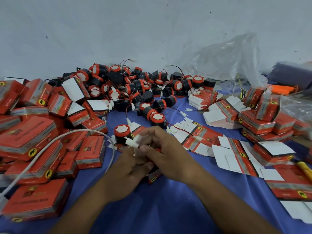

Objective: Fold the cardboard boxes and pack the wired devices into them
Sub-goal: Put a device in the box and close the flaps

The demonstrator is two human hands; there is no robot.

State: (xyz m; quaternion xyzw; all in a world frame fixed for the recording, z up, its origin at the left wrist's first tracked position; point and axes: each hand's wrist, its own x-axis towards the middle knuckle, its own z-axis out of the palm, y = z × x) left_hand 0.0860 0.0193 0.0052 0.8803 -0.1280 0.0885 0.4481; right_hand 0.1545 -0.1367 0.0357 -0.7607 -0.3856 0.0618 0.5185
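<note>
Boxing a wired device
Left hand and right hand grip the red box; the white connector, protruding at 11 o'clock, may jam the flap.

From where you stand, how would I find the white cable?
Start at the heap of folded red boxes on the left of the blue cloth. A white cable arcs over them toward the left hand, far thicker than the red-and-black device wires.
</note>
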